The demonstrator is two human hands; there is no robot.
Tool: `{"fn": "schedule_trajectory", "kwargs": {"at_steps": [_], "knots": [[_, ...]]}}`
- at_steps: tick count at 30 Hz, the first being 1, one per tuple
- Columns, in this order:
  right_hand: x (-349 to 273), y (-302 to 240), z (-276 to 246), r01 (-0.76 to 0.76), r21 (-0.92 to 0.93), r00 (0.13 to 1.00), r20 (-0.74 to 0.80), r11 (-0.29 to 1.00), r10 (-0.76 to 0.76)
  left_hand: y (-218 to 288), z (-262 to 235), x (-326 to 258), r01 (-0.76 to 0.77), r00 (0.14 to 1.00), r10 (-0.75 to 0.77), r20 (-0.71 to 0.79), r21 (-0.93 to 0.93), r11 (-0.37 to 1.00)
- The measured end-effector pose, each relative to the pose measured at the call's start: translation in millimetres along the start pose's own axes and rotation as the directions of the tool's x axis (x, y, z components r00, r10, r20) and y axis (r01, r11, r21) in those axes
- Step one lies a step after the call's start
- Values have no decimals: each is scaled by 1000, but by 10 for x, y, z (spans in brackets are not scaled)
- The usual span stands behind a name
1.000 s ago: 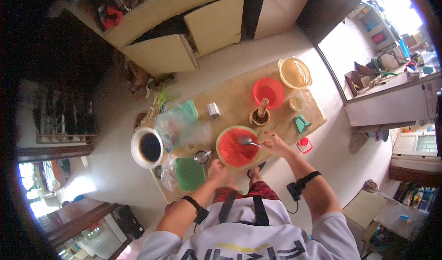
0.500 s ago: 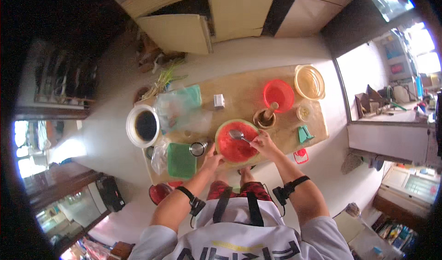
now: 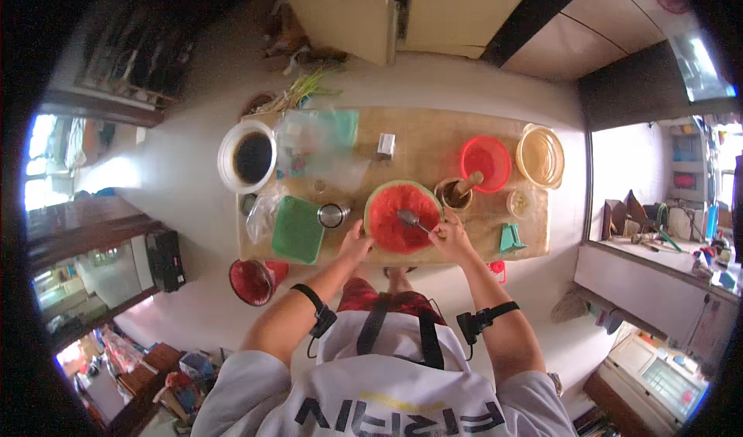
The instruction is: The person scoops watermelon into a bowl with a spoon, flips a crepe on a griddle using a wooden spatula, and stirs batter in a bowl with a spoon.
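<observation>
A halved watermelon (image 3: 395, 239) with red, scooped-looking flesh and a green rind rests cut side up near the front edge of the table. My left hand (image 3: 356, 241) grips its left side by the rind. At its right side, my right hand (image 3: 451, 237) is closed around the handle of a metal spoon (image 3: 408, 217). The spoon's bowl lies over the middle of the red flesh; whether it digs in is too small to tell. Just beyond my right hand stands a mortar (image 3: 446, 197) with a wooden pestle (image 3: 469, 182) leaning in it.
Left of the melon are a metal cup (image 3: 332, 215), a green tray (image 3: 298, 230), plastic bags (image 3: 265, 214) and a white basin of dark liquid (image 3: 225, 158). Rightward stand a red basin (image 3: 485, 163), a yellow basket (image 3: 540, 156), a small bowl (image 3: 521, 202) and a green holder (image 3: 511, 238).
The spoon's bowl has shifted slightly toward the melon's middle and turned, now looking darker. My left hand stays at the rind. The whole view has tilted and shifted.
</observation>
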State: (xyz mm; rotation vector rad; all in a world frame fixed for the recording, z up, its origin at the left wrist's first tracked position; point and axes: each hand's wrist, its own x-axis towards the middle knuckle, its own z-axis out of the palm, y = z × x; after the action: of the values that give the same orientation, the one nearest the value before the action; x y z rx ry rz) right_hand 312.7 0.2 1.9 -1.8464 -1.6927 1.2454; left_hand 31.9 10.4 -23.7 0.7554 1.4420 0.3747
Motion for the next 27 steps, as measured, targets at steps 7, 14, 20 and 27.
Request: {"fn": "schedule_trajectory", "kwargs": {"at_steps": [7, 14, 20, 27], "knots": [[-92, -54, -36, 15, -151, 998, -51, 988, -22, -194, -108, -181, -53, 990, 101, -102, 395, 917], [-175, -284, -74, 266, -346, 924, -175, 900, -340, -990, -478, -443, 14, 994, 45, -98, 537, 843], [-193, -357, -22, 373, -523, 881, -59, 766, -470, -1193, -614, -844, -7, 990, 75, -119, 490, 871], [-269, -276, 26, 242, -655, 945, -9, 716, -328, -864, -532, -916, 17, 992, 56, -116, 548, 837]]}}
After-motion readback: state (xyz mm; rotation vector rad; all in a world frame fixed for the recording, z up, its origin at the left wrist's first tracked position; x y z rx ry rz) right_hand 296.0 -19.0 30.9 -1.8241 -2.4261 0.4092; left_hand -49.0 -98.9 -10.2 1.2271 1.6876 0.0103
